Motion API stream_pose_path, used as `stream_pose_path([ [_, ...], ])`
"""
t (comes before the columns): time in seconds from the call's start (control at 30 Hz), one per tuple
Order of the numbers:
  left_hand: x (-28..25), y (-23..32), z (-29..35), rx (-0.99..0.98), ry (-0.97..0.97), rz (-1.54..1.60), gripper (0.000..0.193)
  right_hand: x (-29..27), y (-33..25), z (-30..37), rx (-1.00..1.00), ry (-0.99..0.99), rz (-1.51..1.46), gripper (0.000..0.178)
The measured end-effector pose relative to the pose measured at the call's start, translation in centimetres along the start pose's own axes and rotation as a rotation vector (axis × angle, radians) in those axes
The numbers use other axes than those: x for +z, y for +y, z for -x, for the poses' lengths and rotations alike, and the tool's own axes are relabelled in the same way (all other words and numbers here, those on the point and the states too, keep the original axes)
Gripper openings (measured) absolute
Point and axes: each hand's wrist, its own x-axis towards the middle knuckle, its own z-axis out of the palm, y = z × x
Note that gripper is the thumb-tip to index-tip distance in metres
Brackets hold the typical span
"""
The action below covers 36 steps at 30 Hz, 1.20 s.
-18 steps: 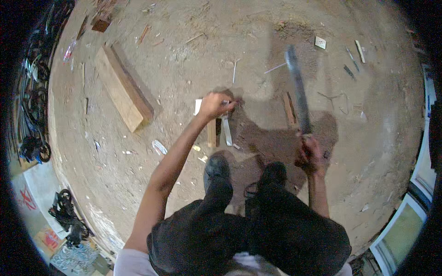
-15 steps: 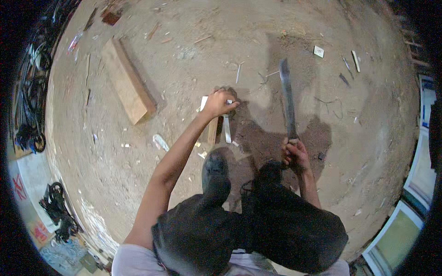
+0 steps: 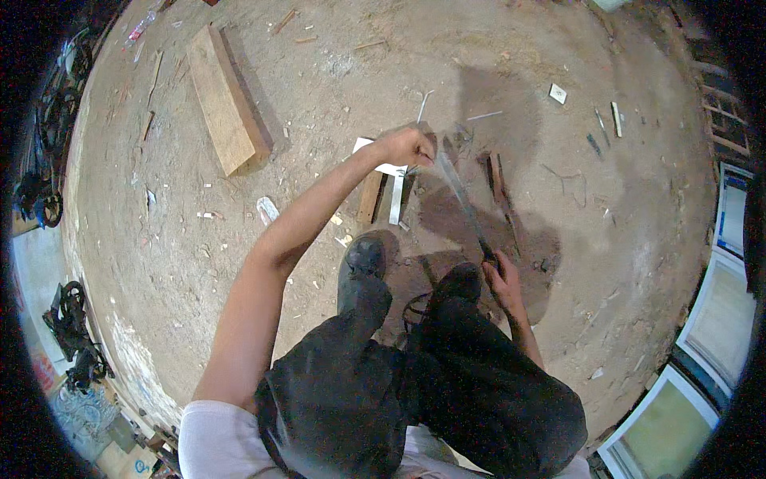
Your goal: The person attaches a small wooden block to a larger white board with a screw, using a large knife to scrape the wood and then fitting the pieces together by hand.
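Note:
In my right hand [image 3: 503,281] is the dark handle of a machete [image 3: 464,198], fingers wrapped round it. Its blade, a little blurred, slants up and left, with the tip close to my left hand [image 3: 408,148]. That hand is closed, fingers curled; whatever it may hold is hidden. Beneath and beside it lie a white flat piece [image 3: 391,169] and a white strip [image 3: 396,199], next to a short wooden block [image 3: 369,198] on the dirt floor. My left forearm crosses in front of part of the white piece.
A long wooden beam [image 3: 226,104] lies at the left. A dark brown stick [image 3: 498,184] rests right of the blade. My shoes [image 3: 365,257] stand just nearer than the block. Framed panels [image 3: 658,423] line the right edge; dark cables [image 3: 76,327] hang at the left.
The machete has swung from pointing straight ahead to slanting left, its tip now by my left hand. My left hand has moved right and slightly farther out, uncovering more of the white piece.

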Motion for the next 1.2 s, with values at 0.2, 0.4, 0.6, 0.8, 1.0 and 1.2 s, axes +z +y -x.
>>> stream_pose_path([
  [0.2,-0.8,1.4,-0.5,-0.038,-0.136,0.308,0.014,1.5,-1.4,0.8,0.020,-0.023,0.349,0.031],
  [0.4,-2.6,1.8,-0.2,-0.095,-0.102,0.227,0.016,2.1,0.0,1.0,-0.076,0.029,0.393,0.028],
  [0.6,-2.8,3.3,-0.1,-0.094,-0.092,0.183,0.016,3.0,-3.3,0.7,0.086,-0.099,0.644,0.029],
  [0.8,-1.2,5.7,0.9,0.005,0.078,0.071,0.018,4.4,-3.5,0.0,-0.029,0.020,0.602,0.035],
  [1.0,3.4,7.8,6.1,-0.135,0.554,0.046,0.014,5.7,-3.1,-0.7,-0.083,-0.019,0.470,0.032],
  [1.2,8.2,9.2,9.7,-0.515,0.862,0.414,0.010,6.6,-2.6,-1.1,0.011,-0.066,0.412,0.033],
])
